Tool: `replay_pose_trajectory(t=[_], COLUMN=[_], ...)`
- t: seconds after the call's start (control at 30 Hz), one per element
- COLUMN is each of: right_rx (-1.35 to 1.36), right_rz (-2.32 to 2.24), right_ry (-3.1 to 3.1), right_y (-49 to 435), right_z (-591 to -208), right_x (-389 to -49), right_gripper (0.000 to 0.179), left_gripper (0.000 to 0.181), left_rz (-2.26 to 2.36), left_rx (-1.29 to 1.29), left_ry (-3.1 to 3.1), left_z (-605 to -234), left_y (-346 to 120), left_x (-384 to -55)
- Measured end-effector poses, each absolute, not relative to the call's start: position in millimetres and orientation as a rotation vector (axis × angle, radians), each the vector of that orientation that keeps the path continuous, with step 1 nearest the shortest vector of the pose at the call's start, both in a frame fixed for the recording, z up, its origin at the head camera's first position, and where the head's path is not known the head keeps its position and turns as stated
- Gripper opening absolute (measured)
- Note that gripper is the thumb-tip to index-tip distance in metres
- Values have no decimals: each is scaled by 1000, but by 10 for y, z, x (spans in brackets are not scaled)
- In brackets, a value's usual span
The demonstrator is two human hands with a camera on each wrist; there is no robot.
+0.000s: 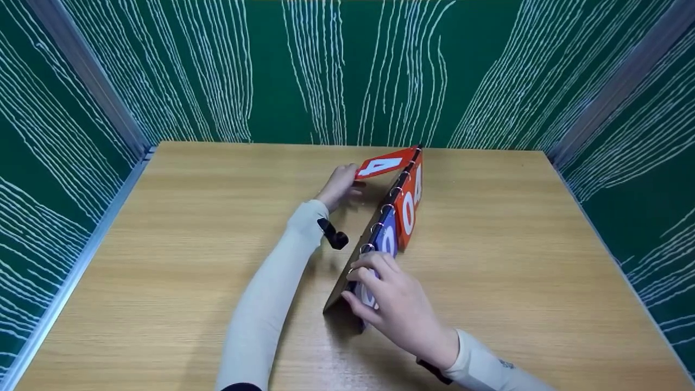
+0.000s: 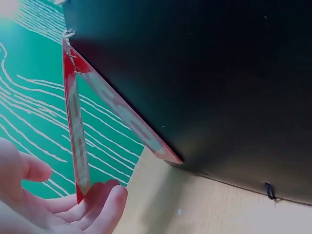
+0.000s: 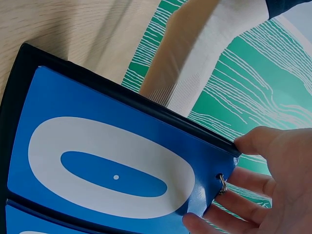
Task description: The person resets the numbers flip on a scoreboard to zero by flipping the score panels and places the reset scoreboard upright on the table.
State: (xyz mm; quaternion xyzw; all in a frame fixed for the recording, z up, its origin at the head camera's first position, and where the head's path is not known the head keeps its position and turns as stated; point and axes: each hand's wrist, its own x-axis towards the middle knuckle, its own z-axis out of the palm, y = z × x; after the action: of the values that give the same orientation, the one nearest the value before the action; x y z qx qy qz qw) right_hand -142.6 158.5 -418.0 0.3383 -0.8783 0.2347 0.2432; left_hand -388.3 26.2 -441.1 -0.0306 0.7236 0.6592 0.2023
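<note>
A black flip scoreboard [image 1: 347,274] stands tent-like on the table, its number cards hung on metal rings along the top ridge. A red card [image 1: 383,163] with a white 4 is turned over to the back side. My left hand [image 1: 339,187] is at its free end; in the left wrist view the card's lower edge touches the fingers [image 2: 105,204], with the thumb apart. My right hand [image 1: 399,307] holds the near end of the scoreboard's top edge, beside a blue card [image 3: 112,165] showing 0. Red cards [image 1: 408,209] reading 0 and 4 hang at the far end.
The scoreboard stands on a light wooden table [image 1: 488,260]. Green walls [image 1: 358,70] with white wavy lines enclose the table at the back and sides. A small black wrist camera [image 1: 334,236] sticks out from my left sleeve, near the scoreboard's back panel.
</note>
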Motion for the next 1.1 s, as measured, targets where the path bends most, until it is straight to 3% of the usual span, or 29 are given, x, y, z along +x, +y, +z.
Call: replay_pose_trajectory(t=[0.53, 1.1], right_rx=[917, 911], right_rz=[609, 615], right_ry=[-2381, -2399], right_y=[1584, 1583], right_z=[-4198, -4193], right_x=[-1437, -1429], right_gripper=[20, 19], left_gripper=[48, 45], left_rz=[2090, 2366], left_rx=[-127, 95], left_ry=[2001, 1938], left_z=[-4266, -3986], left_y=[176, 177], left_x=[-3905, -3842])
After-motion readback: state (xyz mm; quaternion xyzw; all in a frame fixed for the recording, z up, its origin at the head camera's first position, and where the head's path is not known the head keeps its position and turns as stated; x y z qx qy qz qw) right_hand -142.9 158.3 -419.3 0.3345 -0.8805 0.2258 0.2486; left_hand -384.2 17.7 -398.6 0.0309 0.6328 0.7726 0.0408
